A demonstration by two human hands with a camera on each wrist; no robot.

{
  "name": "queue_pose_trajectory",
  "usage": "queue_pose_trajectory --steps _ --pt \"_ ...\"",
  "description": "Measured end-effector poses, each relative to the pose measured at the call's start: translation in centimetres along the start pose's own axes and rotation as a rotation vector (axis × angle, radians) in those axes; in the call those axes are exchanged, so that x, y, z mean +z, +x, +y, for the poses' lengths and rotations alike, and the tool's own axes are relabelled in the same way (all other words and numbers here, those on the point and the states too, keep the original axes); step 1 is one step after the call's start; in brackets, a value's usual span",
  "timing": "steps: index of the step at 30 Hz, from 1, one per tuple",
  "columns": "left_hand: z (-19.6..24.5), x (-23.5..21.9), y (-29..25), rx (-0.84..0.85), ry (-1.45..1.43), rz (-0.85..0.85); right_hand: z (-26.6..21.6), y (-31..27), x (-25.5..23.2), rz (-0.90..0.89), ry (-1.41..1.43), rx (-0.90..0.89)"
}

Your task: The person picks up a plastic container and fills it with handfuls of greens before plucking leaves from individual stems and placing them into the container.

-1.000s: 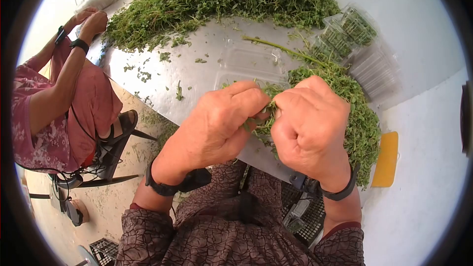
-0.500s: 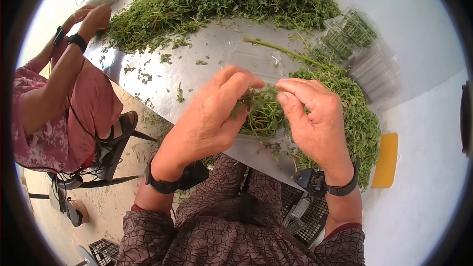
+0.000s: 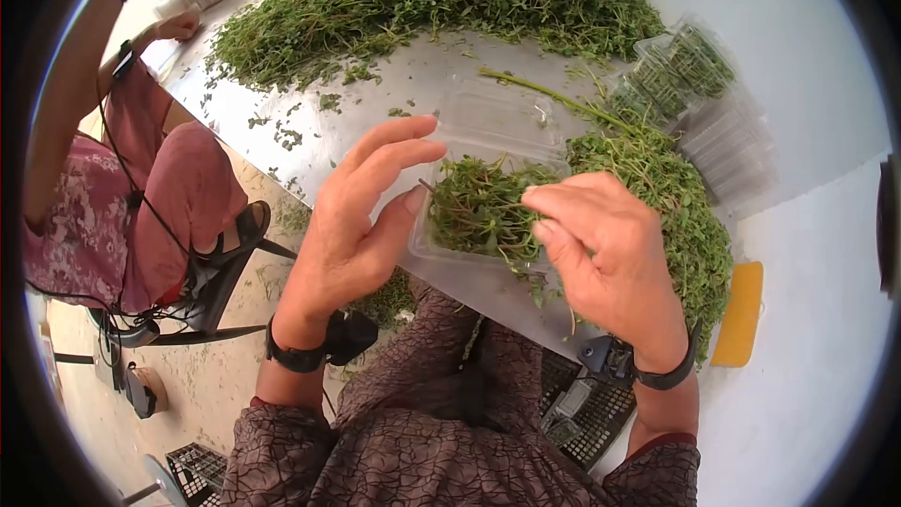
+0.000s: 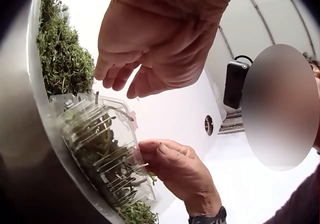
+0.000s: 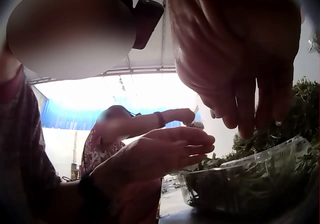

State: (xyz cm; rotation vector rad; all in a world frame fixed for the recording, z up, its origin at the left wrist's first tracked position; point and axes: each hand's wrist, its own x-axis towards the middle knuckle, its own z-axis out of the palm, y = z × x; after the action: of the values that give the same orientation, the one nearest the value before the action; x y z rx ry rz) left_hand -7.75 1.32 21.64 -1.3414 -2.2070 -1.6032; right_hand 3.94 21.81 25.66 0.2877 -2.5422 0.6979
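Observation:
A clear plastic clamshell container (image 3: 419, 242) sits near the table's front edge, filled with leafy green sprigs (image 3: 483, 207); its lid (image 3: 502, 117) lies folded back behind it. My left hand (image 3: 352, 216) hovers at the container's left side, fingers spread from the thumb and nothing between them. Over the right side of the sprigs is my right hand (image 3: 605, 239), fingers extended and thumb beneath. In the left wrist view the right hand's (image 4: 182, 171) fingertips are right at the container's rim. Stems show through the clear wall (image 4: 100, 149).
A large heap of greens (image 3: 441, 0) covers the table's back, a smaller pile (image 3: 690, 216) its right side. Filled clamshells (image 3: 680, 75) and stacked empty ones (image 3: 727, 145) stand by the wall. One thick stalk (image 3: 544, 94) lies behind. Another person (image 3: 169, 197) sits at left.
My hands have moved apart, the left one back to the left, uncovering the sprigs in the container. The sprigs seen between the fingers are let go. The other person's near arm has risen.

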Motion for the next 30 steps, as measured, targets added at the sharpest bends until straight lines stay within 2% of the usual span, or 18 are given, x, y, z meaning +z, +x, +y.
queue_pose_trajectory --steps 10,12,17,20,22,27,29,30 --pt "-1.0 0.1 -2.8 -0.022 0.058 0.050 -0.8 -0.1 1.6 -0.213 0.015 -0.067" --pt "-0.5 0.4 -3.4 -0.109 0.031 0.064 -1.0 -0.1 1.9 -0.230 0.016 -0.068" --pt "-0.5 1.1 -4.1 -0.085 0.009 0.036 -0.6 -0.1 2.9 -0.276 0.021 -0.132" --pt "-0.5 1.3 -3.9 -0.044 0.043 0.080 -0.5 0.3 2.9 -0.293 -0.010 -0.170" --pt "-0.3 1.2 -3.7 0.045 0.131 0.057 -0.5 0.6 2.7 -0.398 -0.017 -0.138" --pt "0.2 1.5 -3.3 0.112 0.218 0.011 -0.4 0.3 3.4 -0.313 -0.053 -0.196" --pt "0.6 1.2 -3.0 0.181 0.396 -0.093 -0.4 0.2 3.2 -0.314 -0.063 -0.192" --pt "0.6 1.2 -2.9 0.188 0.393 -0.091 -0.4 0.1 3.0 -0.285 -0.060 -0.196"
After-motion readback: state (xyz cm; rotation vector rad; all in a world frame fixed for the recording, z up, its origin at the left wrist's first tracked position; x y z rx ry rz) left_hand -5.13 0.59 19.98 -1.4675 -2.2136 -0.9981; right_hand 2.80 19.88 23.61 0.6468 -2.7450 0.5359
